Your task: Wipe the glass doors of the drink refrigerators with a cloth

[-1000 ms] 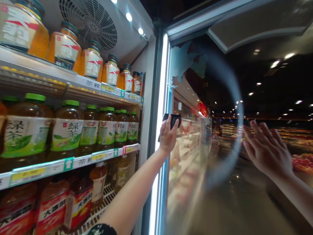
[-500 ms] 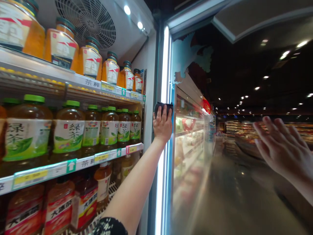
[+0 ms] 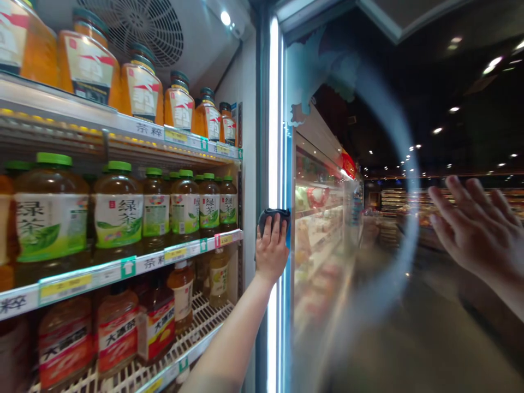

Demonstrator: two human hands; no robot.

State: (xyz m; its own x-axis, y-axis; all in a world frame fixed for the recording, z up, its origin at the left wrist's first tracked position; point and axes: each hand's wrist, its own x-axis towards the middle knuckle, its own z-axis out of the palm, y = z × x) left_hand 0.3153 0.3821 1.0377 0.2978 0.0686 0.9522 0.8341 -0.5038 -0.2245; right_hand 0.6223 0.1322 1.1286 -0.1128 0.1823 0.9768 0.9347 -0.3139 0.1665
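Note:
My left hand (image 3: 272, 252) presses a dark folded cloth (image 3: 273, 216) flat against the lit white strip (image 3: 274, 136) on the door frame. Its fingers lie over the cloth, whose upper edge shows above the fingertips. On the right, my right hand (image 3: 477, 232) is raised with its fingers apart and nothing in it. It is beside the glass door (image 3: 380, 284); whether it touches the pane I cannot tell. A curved, hazy white band crosses the glass between the two hands.
Left is an open drinks cooler: orange-coloured bottles (image 3: 141, 90) on top, green-capped tea bottles (image 3: 118, 210) in the middle, red-labelled bottles (image 3: 118, 333) below. The shelf edge (image 3: 139, 263) carries price tags. A fan grille (image 3: 143, 30) sits above. Store shelves (image 3: 319, 229) show through the glass.
My left hand has slid down the lit strip with the cloth beneath it. My right hand stays raised and open. The view has shifted slightly, and the hazy band now shows on the glass.

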